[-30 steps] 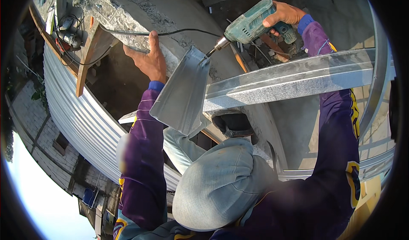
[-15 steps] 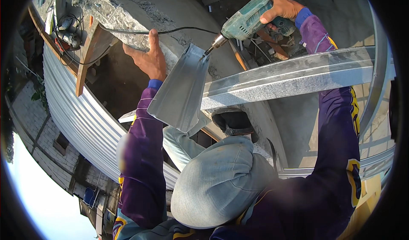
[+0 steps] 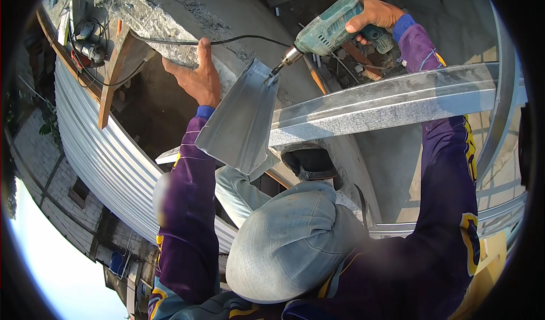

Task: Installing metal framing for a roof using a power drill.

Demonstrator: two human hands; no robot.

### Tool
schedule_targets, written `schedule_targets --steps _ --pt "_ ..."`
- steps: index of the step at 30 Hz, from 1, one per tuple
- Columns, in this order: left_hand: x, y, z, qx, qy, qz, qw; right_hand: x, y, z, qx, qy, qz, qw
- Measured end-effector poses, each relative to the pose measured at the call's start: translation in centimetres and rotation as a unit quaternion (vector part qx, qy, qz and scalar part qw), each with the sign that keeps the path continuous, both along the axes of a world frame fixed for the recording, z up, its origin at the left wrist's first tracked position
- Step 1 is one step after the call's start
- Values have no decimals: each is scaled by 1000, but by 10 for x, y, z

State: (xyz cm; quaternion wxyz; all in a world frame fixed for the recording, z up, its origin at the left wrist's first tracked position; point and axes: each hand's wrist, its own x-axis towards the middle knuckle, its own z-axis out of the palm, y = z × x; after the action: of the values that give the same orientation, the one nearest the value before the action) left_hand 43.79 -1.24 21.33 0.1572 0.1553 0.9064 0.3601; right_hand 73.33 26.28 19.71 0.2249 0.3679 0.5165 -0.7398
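Right hand [image 3: 372, 14] grips a green drill [image 3: 326, 31], its bit on the top edge of a bent metal sheet [image 3: 241, 121]; left hand [image 3: 196, 78], fingers together, braces on concrete [image 3: 170, 22] beside it. Steady, square pressure seems best to stop the bit skating.

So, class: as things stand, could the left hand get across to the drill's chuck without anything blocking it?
Probably yes. The left hand rests on the concrete ledge, and only the black cord and open air lie between it and the drill.
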Motion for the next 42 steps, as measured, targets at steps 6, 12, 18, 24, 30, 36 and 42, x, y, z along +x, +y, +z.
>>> schedule_targets --steps 6,12,18,24,30,36,42 --pt "3 2 1 13 -4 -1 1000 -1 1 0 -5 7 2 1000" --pt "2 0 2 -7 7 3 1000 -9 -4 10 27 30 -26 999" --pt "4 1 1 25 6 2 1000 -9 2 4 2 8 5 1000" --pt "2 -2 -3 10 25 -6 1000 -10 1 4 1 12 9 1000" --pt "4 1 2 23 1 0 1000 -12 -1 5 21 3 -4 1000" --pt "3 0 0 38 9 -11 999 -12 0 5 8 11 5 1000" --pt "-1 -2 -2 31 8 -8 999 -17 -4 7 13 15 -4 1000"
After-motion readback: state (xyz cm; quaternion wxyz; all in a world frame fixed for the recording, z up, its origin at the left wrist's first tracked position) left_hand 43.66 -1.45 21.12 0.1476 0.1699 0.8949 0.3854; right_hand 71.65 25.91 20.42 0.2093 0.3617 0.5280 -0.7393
